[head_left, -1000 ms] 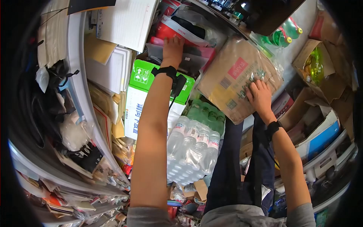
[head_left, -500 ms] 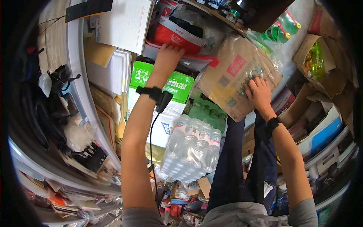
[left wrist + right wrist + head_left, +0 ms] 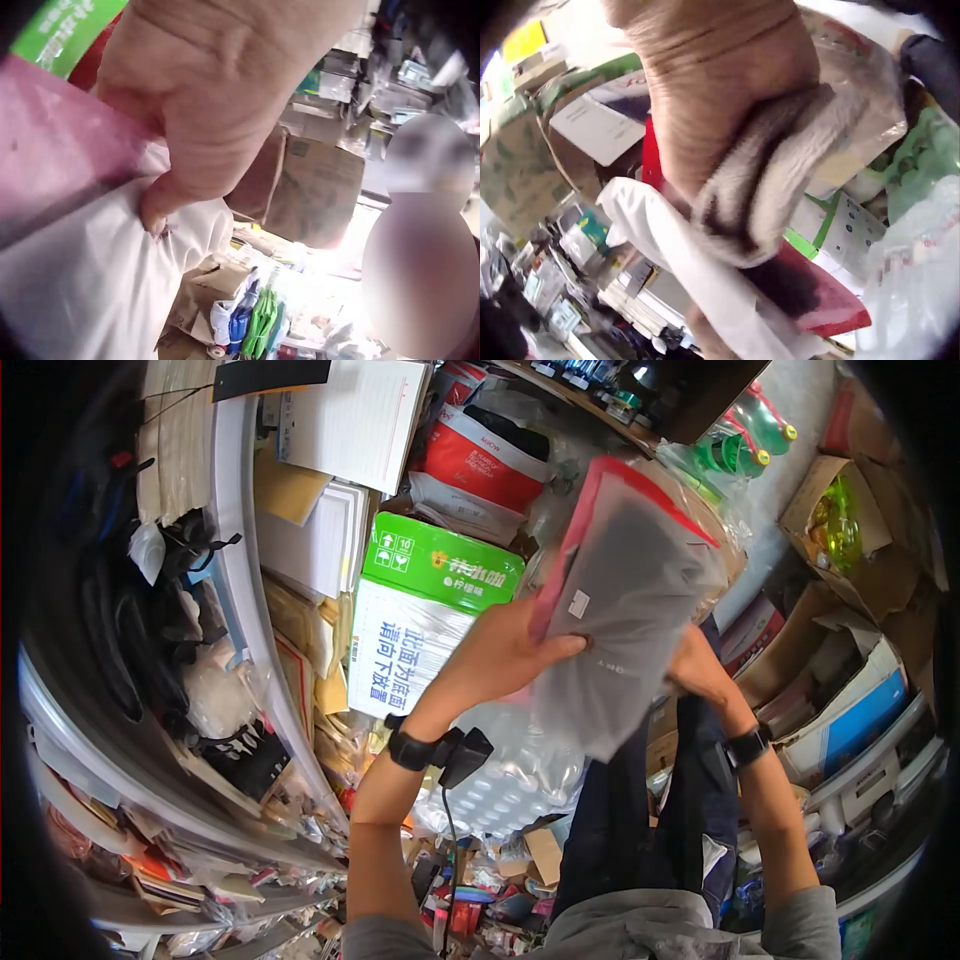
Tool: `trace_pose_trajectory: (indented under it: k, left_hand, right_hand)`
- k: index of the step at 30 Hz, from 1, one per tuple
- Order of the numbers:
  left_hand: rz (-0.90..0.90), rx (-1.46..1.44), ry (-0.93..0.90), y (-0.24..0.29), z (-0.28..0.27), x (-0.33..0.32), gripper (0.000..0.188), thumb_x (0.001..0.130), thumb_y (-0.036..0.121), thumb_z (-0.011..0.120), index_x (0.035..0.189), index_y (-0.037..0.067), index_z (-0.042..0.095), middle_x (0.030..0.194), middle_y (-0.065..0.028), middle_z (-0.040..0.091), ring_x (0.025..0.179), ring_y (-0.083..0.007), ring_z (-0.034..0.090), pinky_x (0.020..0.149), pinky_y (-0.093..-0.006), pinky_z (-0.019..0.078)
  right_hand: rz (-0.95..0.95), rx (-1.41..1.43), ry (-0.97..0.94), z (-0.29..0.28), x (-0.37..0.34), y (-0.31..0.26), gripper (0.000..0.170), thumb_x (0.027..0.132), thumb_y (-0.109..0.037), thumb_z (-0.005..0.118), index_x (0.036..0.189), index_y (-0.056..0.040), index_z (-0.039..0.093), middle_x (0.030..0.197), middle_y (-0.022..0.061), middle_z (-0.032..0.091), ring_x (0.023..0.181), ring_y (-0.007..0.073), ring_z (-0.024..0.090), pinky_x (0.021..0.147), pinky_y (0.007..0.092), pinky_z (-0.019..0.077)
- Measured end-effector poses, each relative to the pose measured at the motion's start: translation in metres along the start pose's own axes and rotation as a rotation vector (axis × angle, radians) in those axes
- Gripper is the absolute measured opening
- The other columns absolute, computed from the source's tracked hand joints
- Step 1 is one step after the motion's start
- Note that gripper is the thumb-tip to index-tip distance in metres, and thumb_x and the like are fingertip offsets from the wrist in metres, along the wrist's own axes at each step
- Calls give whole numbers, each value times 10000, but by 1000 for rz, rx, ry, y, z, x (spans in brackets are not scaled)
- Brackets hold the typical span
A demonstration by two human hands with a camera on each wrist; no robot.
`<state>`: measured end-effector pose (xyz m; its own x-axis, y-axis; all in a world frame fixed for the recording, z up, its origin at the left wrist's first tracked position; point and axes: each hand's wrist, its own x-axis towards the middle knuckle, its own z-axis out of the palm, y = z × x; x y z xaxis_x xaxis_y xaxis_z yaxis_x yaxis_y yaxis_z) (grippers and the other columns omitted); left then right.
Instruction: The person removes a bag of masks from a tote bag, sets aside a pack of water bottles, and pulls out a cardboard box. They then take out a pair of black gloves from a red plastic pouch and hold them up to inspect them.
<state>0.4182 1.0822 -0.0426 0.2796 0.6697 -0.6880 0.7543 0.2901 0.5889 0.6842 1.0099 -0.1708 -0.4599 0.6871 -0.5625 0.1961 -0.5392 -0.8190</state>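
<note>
My left hand (image 3: pixel 495 655) pinches the lower left edge of a frosted plastic bag (image 3: pixel 635 585) with a red border and a small white label. Its thumb lies on the front face, and something dark shows through the plastic. In the left wrist view the bag's pale side (image 3: pixel 97 277) creases under the thumb. My right hand (image 3: pixel 700 668) is partly hidden behind the bag's right side. The right wrist view shows that hand curled over a folded, fuzzy beige cloth (image 3: pixel 795 169), right against the bag; its fingertips are hidden.
Below the bag lies a shrink-wrapped pack of bottles (image 3: pixel 500 785). Left of it sits a green and white carton (image 3: pixel 440 570), with a red and white package (image 3: pixel 485 460) behind. Green bottles (image 3: pixel 735 452) and an opened cardboard box (image 3: pixel 865 520) stand at right. Crowded shelves (image 3: pixel 240 560) line the left.
The left hand has lifted the frosted bag from beside the red and white package and brought it right, over the wrapped cardboard carton. The right hand has left the carton's top and moved behind the bag.
</note>
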Motion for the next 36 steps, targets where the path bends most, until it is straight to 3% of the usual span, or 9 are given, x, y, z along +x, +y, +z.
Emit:
trace_pose_trajectory:
  k: [3,8,11,16,18,21,23,29,36]
  left_hand:
    - [-32,-516,-193,-33,31,8,495,852,314,701,1201,-5,553,1037,-110,665,975,-204,616,875,-320,465]
    - [-20,-570,-317,-36,68,23,492,870,284,685,1233,-16,541,1114,-92,641,1025,-167,585,923,-305,446]
    - [59,-600,-302,-36,87,32,491,871,309,695,1225,1,551,1114,-81,637,1003,-137,577,903,-295,453]
    - [-96,-49,-627,-23,51,78,526,885,419,647,1243,45,554,1054,-79,659,922,-140,602,833,-318,486]
    - [-81,-123,-288,-49,28,110,536,882,469,625,1198,38,584,1035,-93,669,897,-175,634,793,-336,502]
    - [86,664,265,-105,6,175,394,862,321,603,1154,55,611,1187,-153,621,901,-325,665,779,-413,537]
    - [123,835,391,-132,6,210,451,845,230,589,1265,76,533,1301,-135,540,881,-302,672,740,-425,552]
    - [-108,855,220,-141,16,247,601,839,102,547,1417,144,387,1289,-157,528,983,-350,638,756,-457,542]
    - [-189,1007,183,-158,8,216,445,853,119,533,1290,196,502,1021,-113,654,867,-299,672,663,-416,548]
  right_hand:
    - [274,457,-212,-10,-36,-18,643,780,-180,720,1351,-25,469,1131,9,548,1056,132,490,952,269,373]
    - [393,1008,-144,-10,-75,12,727,797,-267,744,1394,-10,419,1285,48,513,1134,140,495,999,300,373]
    - [470,763,30,-2,-69,3,630,799,-216,750,1320,7,475,1235,83,573,1096,160,551,971,308,419]
    - [481,724,194,-6,-64,17,479,795,-156,752,1198,4,550,1087,78,643,949,160,619,880,303,482]
    - [499,722,178,-9,-64,16,471,795,-154,751,1194,1,555,1084,77,645,949,158,619,880,302,482]
    - [533,734,155,-13,-62,16,455,797,-152,748,1186,-4,563,1079,70,645,948,153,616,878,296,480]
    - [555,751,144,-12,-63,18,448,799,-152,746,1183,-7,567,1076,64,645,948,149,613,876,292,478]
    - [560,772,145,-14,-66,21,432,810,-149,737,1183,-4,574,1078,53,639,955,135,596,880,273,460]
    - [549,772,179,-23,-71,22,432,815,-154,732,1184,0,571,1089,61,637,963,141,598,889,280,458]
